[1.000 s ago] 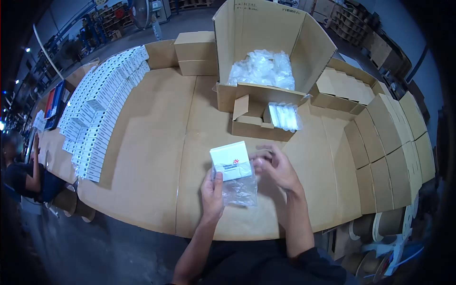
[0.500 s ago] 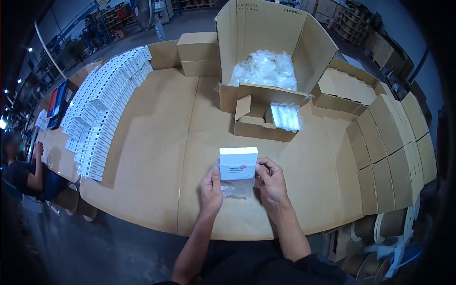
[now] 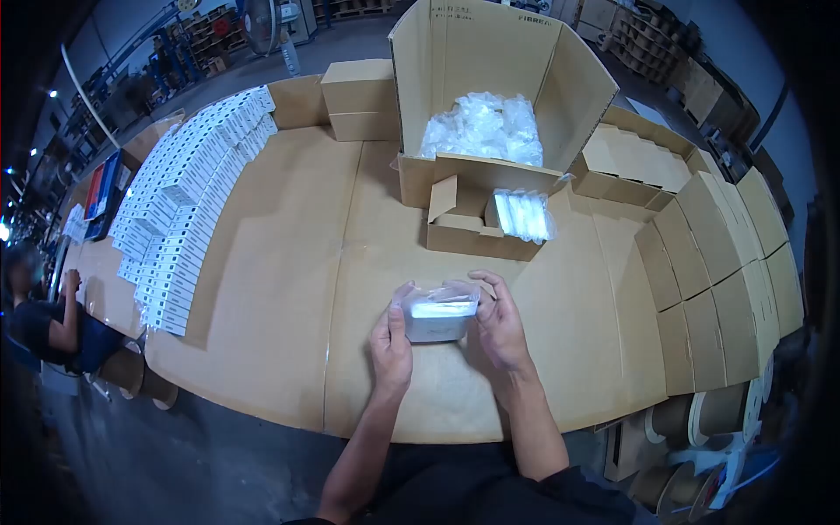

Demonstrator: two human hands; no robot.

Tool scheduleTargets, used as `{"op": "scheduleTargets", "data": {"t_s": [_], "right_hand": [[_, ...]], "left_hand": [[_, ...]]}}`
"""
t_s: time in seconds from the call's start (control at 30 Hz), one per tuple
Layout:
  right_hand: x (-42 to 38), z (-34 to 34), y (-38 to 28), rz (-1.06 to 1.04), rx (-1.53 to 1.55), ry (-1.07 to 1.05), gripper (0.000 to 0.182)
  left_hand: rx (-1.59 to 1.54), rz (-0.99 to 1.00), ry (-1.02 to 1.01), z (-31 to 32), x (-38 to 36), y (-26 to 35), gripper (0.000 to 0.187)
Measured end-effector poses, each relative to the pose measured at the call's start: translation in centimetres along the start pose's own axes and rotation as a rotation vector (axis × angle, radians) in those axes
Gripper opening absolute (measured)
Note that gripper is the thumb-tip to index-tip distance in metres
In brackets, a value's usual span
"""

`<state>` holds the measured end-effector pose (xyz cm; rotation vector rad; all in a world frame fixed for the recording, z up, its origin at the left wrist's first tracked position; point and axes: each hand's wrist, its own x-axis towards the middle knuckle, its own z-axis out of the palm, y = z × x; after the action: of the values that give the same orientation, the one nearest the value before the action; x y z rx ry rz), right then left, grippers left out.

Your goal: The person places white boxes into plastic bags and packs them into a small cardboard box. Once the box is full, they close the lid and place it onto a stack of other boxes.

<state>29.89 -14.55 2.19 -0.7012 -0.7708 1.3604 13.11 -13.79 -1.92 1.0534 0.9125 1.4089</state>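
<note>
So yeah, left hand [image 3: 393, 352] is clamped on a bagged white box [image 3: 438, 327] over the surface [image 3: 262, 289], print too faint to read. Right hand [image 3: 504, 334] is at its other edge, can't tell if it's pinching plastic. Beyond: small carton [image 3: 468, 239] holding bagged packs [image 3: 522, 217], then a big carton [image 3: 416, 61] with what looks like "FIBRE".

Dim, bluish light — tabletop [image 3: 271, 280] brighter, corners black, edges bowed.

Near-black clothing [image 3: 464, 486] with faint soft folds, loose dark right sleeve [image 3: 573, 499] to the right of the clothing's middle, sliver of dark left sleeve [image 3: 311, 522] to its left, bare left forearm [image 3: 366, 446] and right forearm [image 3: 534, 429] above it, hands uncovered.
</note>
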Motion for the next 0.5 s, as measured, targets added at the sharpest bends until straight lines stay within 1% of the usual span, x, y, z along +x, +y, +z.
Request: {"op": "scheduleTargets", "data": {"t_s": [0.07,0.17,0.2,0.27,0.3,0.33,0.37,0.4,0.5], "right_hand": [[-0.7,0.4,0.2,-0.031,-0.127,-0.045,0.036],[-0.8,-0.7,1.4,0.051,-0.229,0.006,0.046],[-0.8,-0.5,1.5,-0.005,-0.239,0.024,0.04],[-0.8,-0.8,1.3,-0.035,-0.315,0.001,0.034],[-0.8,-0.9,1.2,-0.049,-0.353,-0.008,0.032],[-0.9,-0.3,0.6,-0.057,-0.365,-0.044,0.02],[-0.9,-0.5,0.6,-0.037,-0.396,-0.057,0.019],[-0.9,-0.8,0.6,-0.018,-0.427,-0.071,0.017],[-0.8,-1.2,0.6,-0.015,-0.497,-0.069,0.016]], "left_hand": [[-0.067,-0.019,-0.021,-0.1,0.2,-0.1,0.058],[-0.133,-0.008,-0.036,0.5,0.3,0.5,0.052],[-0.075,0.033,-0.03,0.9,0.1,0.8,0.051],[0.04,0.118,-0.016,1.7,-0.1,1.2,0.05],[0.029,0.068,-0.041,1.6,-0.2,1.0,0.048],[0.019,0.017,-0.066,1.4,-0.5,0.6,0.047],[0.007,-0.035,-0.091,1.3,-0.6,0.4,0.046],[0.041,-0.053,-0.053,1.5,-0.7,0.6,0.035],[0.061,-0.122,-0.059,0.7,-0.5,0.2,0.033]]}}
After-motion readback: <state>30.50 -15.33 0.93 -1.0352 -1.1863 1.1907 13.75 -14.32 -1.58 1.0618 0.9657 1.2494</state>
